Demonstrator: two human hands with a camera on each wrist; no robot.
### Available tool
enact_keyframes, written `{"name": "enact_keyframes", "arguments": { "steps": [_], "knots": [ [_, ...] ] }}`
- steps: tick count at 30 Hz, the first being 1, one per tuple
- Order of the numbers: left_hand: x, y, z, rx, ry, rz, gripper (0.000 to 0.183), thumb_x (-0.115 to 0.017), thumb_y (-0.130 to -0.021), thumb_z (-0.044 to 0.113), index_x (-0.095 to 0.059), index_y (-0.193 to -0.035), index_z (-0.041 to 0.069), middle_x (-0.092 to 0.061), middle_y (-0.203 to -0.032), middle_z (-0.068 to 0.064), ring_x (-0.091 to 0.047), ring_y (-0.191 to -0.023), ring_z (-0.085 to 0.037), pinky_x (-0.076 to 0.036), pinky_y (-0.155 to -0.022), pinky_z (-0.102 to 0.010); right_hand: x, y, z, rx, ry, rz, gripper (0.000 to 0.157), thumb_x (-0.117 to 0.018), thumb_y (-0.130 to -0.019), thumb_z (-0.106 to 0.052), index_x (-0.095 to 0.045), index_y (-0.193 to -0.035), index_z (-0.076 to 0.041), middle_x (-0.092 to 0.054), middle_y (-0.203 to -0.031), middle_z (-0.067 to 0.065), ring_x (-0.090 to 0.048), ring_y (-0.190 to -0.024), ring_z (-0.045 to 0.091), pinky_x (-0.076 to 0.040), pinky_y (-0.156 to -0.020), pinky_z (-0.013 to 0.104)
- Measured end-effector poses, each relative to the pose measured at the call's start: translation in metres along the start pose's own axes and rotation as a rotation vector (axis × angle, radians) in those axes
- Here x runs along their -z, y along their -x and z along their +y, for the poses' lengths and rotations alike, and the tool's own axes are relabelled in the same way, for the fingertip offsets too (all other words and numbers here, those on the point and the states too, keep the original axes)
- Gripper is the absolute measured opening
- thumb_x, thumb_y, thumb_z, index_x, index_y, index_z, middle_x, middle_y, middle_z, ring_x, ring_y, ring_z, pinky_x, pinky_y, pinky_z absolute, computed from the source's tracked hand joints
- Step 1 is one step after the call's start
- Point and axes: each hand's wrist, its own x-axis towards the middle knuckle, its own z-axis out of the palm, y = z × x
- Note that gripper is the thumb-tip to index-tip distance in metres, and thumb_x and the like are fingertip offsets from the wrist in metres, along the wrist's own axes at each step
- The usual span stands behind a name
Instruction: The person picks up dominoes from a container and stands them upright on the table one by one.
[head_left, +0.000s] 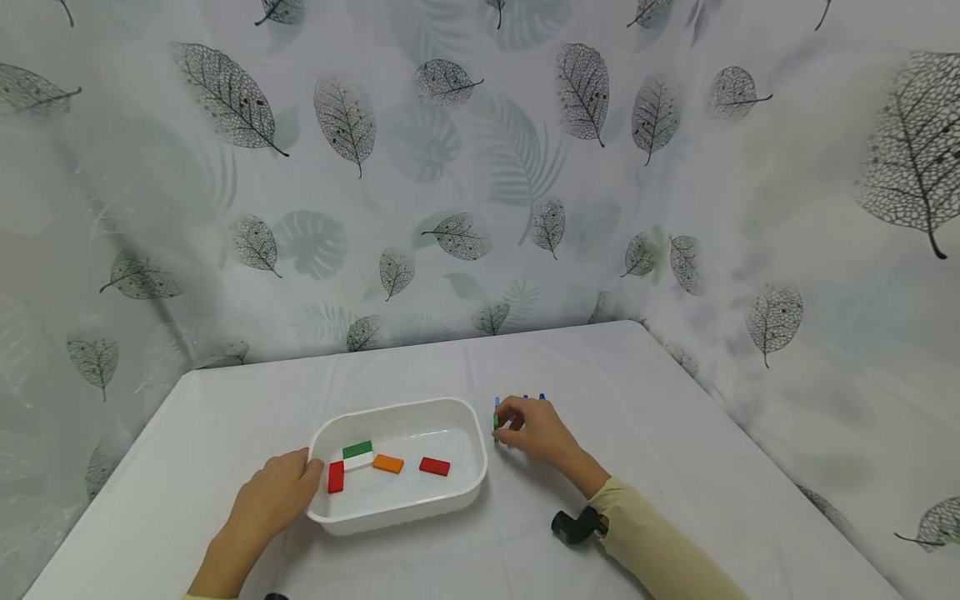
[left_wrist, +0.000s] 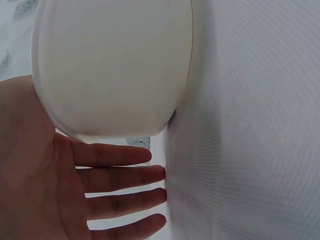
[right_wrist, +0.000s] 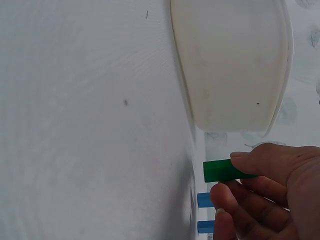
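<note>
A white plastic tray (head_left: 397, 502) holds several small flat blocks: a green block (head_left: 357, 450), a white block (head_left: 358, 461), an orange block (head_left: 387, 463), a red block (head_left: 336, 477) and another red block (head_left: 434, 467). At the tray's left end, my left hand (head_left: 273, 496) holds the rim with its thumb over the edge. Its four other fingers (left_wrist: 125, 177) stretch straight beside the outer wall. Right of the tray, my right hand (head_left: 542, 432) pinches an upright green block (right_wrist: 217, 171) between thumb and fingertips.
Beyond my right hand stand blue blocks, including one blue block (right_wrist: 204, 200) and another blue block (right_wrist: 205, 227), partly hidden by the fingers. A black curved device (head_left: 576, 527) sits at the right wrist. Leaf-patterned sheeting (head_left: 450, 167) surrounds the white table (head_left: 600, 367).
</note>
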Motion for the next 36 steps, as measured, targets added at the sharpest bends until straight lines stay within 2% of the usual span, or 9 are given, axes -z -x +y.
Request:
{"name": "enact_keyframes", "arguments": {
  "steps": [11, 18, 28, 36],
  "knots": [
    [0.0009, -0.0002, 0.0012, -0.001, -0.006, 0.000, 0.044, -0.044, -0.103, 0.024, -0.062, -0.124, -0.009, -0.061, -0.081, -0.003, -0.054, -0.071, -0.022, -0.046, -0.059, -0.040, -0.0008, 0.0020, 0.0017, -0.016, -0.047, -0.033, 0.022, -0.085, -0.085, -0.007, -0.073, -0.103, -0.008, -0.071, -0.093, -0.004, -0.065, -0.079, 0.010, -0.053, -0.063, 0.027],
    [0.0017, 0.0008, 0.0007, -0.010, -0.004, 0.000, 0.045, -0.043, -0.104, 0.025, -0.062, -0.124, -0.011, -0.061, -0.082, -0.003, -0.054, -0.071, -0.023, -0.046, -0.059, -0.041, -0.0013, 0.0016, 0.0020, -0.024, -0.028, -0.031, 0.022, -0.085, -0.085, -0.006, -0.072, -0.103, -0.008, -0.071, -0.093, -0.003, -0.065, -0.079, 0.010, -0.053, -0.066, 0.027],
    [0.0011, 0.0046, 0.0024, 0.014, 0.022, -0.013, 0.047, -0.042, -0.104, 0.025, -0.061, -0.127, -0.011, -0.057, -0.076, -0.003, -0.052, -0.068, -0.022, -0.043, -0.056, -0.039, -0.0009, 0.0044, -0.0016, -0.068, 0.000, -0.067, 0.025, -0.085, -0.087, -0.010, -0.072, -0.108, -0.009, -0.070, -0.095, -0.003, -0.063, -0.079, 0.011, -0.053, -0.066, 0.028],
    [0.0002, 0.0020, 0.0016, 0.008, 0.011, -0.010, 0.044, -0.043, -0.104, 0.026, -0.062, -0.123, -0.009, -0.057, -0.077, -0.002, -0.052, -0.069, -0.022, -0.043, -0.057, -0.039, -0.0003, 0.0037, 0.0011, -0.057, 0.005, -0.055, 0.026, -0.085, -0.087, -0.012, -0.071, -0.109, -0.010, -0.070, -0.096, -0.002, -0.063, -0.079, 0.010, -0.053, -0.065, 0.027]
  ]
}}
